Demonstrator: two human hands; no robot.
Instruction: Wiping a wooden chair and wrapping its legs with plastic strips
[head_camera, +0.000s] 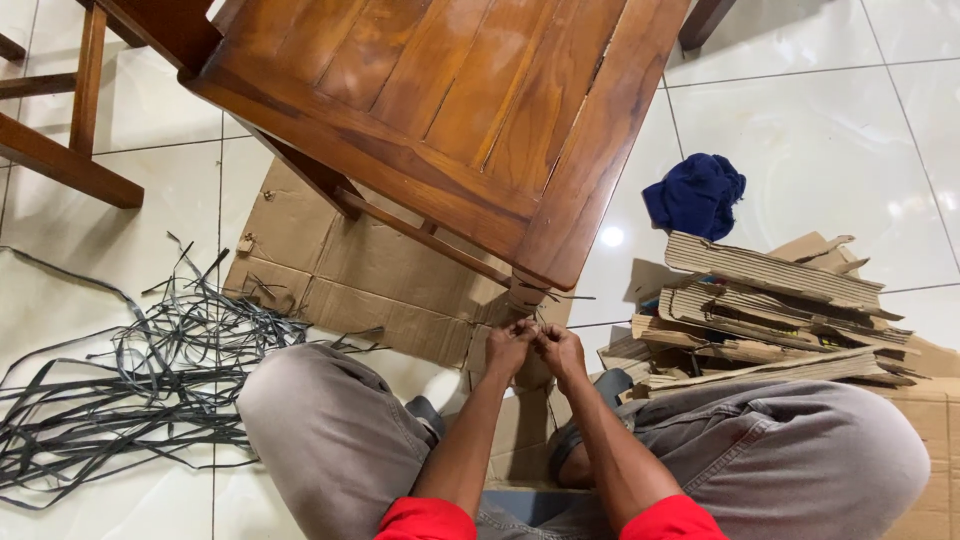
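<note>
1. A person sits on the floor with knees spread wide, under a big wooden table (470, 110).
2. The table leg (524, 297) is the landmark. It comes down from the near corner of the table and has a strip of cardboard wrapped around it.
3. The left hand (508, 345) is just below the table leg. Its fingers are curled shut and pinch the bottom of the wrap.
4. The right hand (560, 350) is right beside the left one, also just below the leg. Its fingers are closed too, and the two hands touch each other.
5. What the fingers pinch is too small to see well. It looks like a thin strap at the wrap.
6. So the wrapped leg sits just above both hands, touching the fingertips.
7. A flat sheet of cardboard (370, 285) lies on the floor to the left of the leg, partly under the table.
8. A pile of thin black straps (130, 380) lies far to the left of the leg.
9. A stack of folded cardboard pieces (770, 310) lies to the right of the leg.
10. A dark blue cloth (697, 193) sits on the tiles beyond that stack, up and right from the leg.
</note>
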